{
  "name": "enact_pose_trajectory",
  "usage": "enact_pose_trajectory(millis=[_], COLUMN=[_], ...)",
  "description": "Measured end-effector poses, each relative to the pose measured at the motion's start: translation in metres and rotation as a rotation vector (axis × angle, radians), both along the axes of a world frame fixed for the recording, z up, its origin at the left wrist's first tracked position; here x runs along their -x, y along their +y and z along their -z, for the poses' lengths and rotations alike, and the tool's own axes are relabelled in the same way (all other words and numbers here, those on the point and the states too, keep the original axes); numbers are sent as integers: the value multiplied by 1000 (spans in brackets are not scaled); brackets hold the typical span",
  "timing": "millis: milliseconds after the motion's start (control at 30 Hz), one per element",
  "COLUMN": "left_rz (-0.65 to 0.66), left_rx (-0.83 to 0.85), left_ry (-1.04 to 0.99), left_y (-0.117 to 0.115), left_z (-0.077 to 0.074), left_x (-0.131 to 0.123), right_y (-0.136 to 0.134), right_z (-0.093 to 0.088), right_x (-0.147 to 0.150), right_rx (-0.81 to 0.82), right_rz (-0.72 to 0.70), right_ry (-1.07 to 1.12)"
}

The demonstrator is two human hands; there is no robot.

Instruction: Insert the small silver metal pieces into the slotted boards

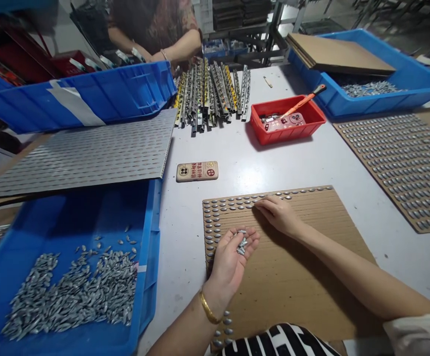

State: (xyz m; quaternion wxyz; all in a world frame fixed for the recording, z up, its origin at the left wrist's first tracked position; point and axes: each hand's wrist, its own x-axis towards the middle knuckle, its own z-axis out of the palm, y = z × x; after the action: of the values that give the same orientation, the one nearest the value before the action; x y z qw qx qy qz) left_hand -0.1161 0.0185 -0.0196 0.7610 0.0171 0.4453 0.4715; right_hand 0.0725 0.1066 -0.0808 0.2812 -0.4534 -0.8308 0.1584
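My left hand [230, 259] is turned palm up over the near edge of a brown cardboard sheet [292, 277], cupping a small heap of silver metal pieces [242, 243]. Rows of the same oval pieces [233, 201] line the sheet's far and left edges. My right hand [278, 215] rests on the cardboard, its fingertips at the end of the top row. Whether those fingers pinch a piece is hidden. Below my left wrist, a blue plastic crate [150, 237] holds a loose pile of silver pieces [77, 291].
A phone in a patterned case [197, 171] lies on the white table. Beyond stand a perforated metal sheet [81, 153], bundled metal strips [211, 91], a red tray with an orange-handled tool [287, 118], and a blue crate [381, 94]. A co-worker [155, 34] stands at the far side.
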Motion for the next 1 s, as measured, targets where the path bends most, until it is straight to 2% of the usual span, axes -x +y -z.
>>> enact_pose_trajectory(millis=[133, 267, 367, 433, 533, 667, 733, 833, 900, 967, 1000], left_rz=[63, 68, 60, 56, 54, 106, 143, 186, 205, 196, 175], left_rx=[-17, 5, -1, -22, -50, -155, -229, -283, -277, -233, -195], left_ry=[17, 60, 86, 104, 142, 299, 398, 454, 442, 381, 324], left_y=[2, 4, 5, 6, 7, 10, 11, 11, 11, 11, 12], left_z=[0, -1, -1, -1, 2, 8, 11, 13, 12, 10, 9], left_x=[-1, -3, -5, -5, -6, -9, -11, -15, -17, -18, -18], right_y=[1, 3, 3, -1, -12, -32, -39, -44, -45, -45, -44], right_z=[-1, -2, -5, -12, -30, -51, -53, -49, -45, -41, -40], right_x=[0, -2, -1, 1, 6, 12, 13, 12, 8, 3, 0], right_rx=[-36, -31, 14, 63, 301, 963, 1176, 1300, 1311, 1232, 1132], right_rz=[-6, -1, -2, 13, 36, -21, -12, 55, 66, 63, 71], right_ry=[-111, -231, -198, -91, 162, 526, 661, 812, 846, 801, 746])
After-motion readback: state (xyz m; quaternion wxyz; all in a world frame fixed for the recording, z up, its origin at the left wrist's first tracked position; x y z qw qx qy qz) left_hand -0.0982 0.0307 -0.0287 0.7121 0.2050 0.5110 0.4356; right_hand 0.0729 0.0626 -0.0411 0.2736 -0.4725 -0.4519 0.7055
